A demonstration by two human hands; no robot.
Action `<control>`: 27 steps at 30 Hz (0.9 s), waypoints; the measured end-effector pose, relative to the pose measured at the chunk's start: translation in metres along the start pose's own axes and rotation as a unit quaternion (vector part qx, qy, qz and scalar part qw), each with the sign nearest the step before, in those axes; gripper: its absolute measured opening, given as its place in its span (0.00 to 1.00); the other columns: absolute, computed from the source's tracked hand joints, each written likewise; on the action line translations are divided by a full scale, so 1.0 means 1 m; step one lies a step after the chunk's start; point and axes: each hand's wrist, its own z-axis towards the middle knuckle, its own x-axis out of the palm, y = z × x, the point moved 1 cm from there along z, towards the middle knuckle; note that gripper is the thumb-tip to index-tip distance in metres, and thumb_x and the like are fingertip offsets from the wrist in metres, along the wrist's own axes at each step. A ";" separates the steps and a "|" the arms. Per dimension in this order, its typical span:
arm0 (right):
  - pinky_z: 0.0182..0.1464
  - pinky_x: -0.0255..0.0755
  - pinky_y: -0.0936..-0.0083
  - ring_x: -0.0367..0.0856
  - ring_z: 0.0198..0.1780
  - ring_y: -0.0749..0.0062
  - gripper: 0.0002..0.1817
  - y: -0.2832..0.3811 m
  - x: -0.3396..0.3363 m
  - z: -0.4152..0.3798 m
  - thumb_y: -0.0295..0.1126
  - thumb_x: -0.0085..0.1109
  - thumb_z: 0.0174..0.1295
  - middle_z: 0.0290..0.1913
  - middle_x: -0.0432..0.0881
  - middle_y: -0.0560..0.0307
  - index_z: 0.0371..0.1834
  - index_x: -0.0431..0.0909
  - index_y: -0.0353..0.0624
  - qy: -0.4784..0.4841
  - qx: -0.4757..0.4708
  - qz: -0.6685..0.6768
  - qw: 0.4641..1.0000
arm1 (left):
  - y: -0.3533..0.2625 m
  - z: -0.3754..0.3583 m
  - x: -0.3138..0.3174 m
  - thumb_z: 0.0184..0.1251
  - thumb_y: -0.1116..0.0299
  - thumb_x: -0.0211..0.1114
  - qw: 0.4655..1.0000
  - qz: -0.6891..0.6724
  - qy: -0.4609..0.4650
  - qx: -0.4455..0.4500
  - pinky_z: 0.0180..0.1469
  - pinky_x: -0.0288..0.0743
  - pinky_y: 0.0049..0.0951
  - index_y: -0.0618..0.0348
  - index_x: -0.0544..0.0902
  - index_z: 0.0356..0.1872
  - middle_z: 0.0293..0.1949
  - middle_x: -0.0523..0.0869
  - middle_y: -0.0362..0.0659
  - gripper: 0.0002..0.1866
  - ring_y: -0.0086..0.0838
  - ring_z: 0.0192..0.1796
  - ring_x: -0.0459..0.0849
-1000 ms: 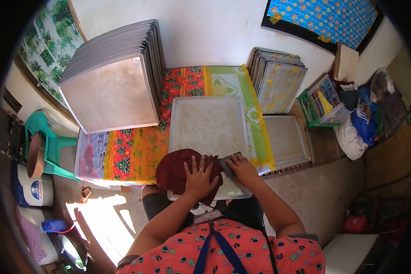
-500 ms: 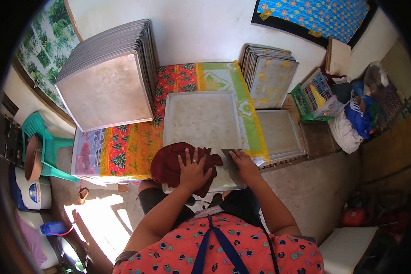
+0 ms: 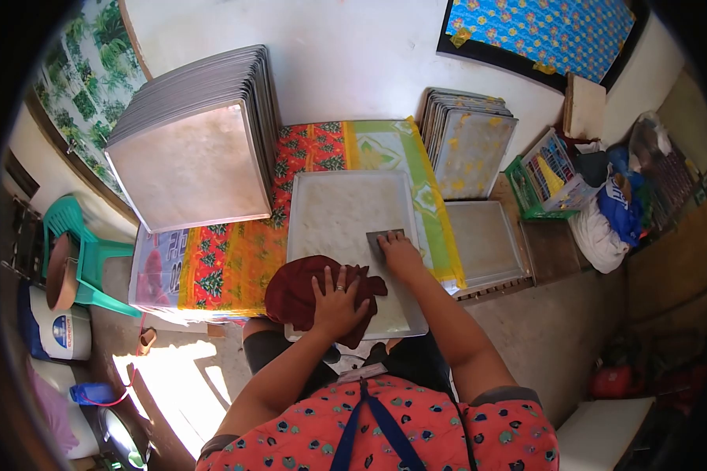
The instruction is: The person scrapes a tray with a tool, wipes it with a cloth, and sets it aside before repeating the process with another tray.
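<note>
A metal baking tray (image 3: 334,206) lies on the table and reaches over its front edge towards my lap. My left hand (image 3: 339,308) rests with fingers spread on a bunched maroon cloth (image 3: 291,292) at the tray's near left part. A ring shows on one of its fingers. Farther up the tray, right of the middle, my right hand (image 3: 398,253) is closed on a flat grey metal scraper (image 3: 375,238). The scraper lies low against the tray's surface; whether its edge touches cannot be made out.
A tall stack of trays (image 3: 188,169) leans at the table's left, with a smaller stack (image 3: 475,149) at right. Another tray (image 3: 483,235) lies on a lower surface. Farther right are a green crate (image 3: 526,184) and bags (image 3: 601,235). A green chair (image 3: 98,263) stands left.
My right hand has moved the scraper from the tray's near right edge forward and left, towards its middle. My left hand stays on the cloth. The whole view has shifted slightly.
</note>
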 end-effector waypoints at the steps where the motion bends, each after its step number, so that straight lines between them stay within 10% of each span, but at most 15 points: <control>1: 0.60 0.67 0.58 0.73 0.59 0.50 0.21 -0.006 -0.003 0.014 0.30 0.44 0.63 0.58 0.75 0.45 0.60 0.72 0.44 0.000 0.010 0.007 1.000 | 0.000 0.001 0.000 0.61 0.44 0.57 1.000 -0.001 0.002 -0.002 0.68 0.37 0.69 0.48 0.72 0.64 0.70 0.62 0.54 0.33 0.60 0.73 0.51; 27: 0.55 0.72 0.60 0.75 0.56 0.47 0.23 -0.011 -0.010 0.048 0.24 0.46 0.56 0.54 0.77 0.44 0.58 0.73 0.42 0.053 0.014 0.028 0.998 | 0.003 0.003 -0.001 0.60 0.43 0.58 1.000 -0.017 0.022 -0.008 0.69 0.35 0.68 0.48 0.73 0.64 0.70 0.61 0.54 0.33 0.60 0.73 0.50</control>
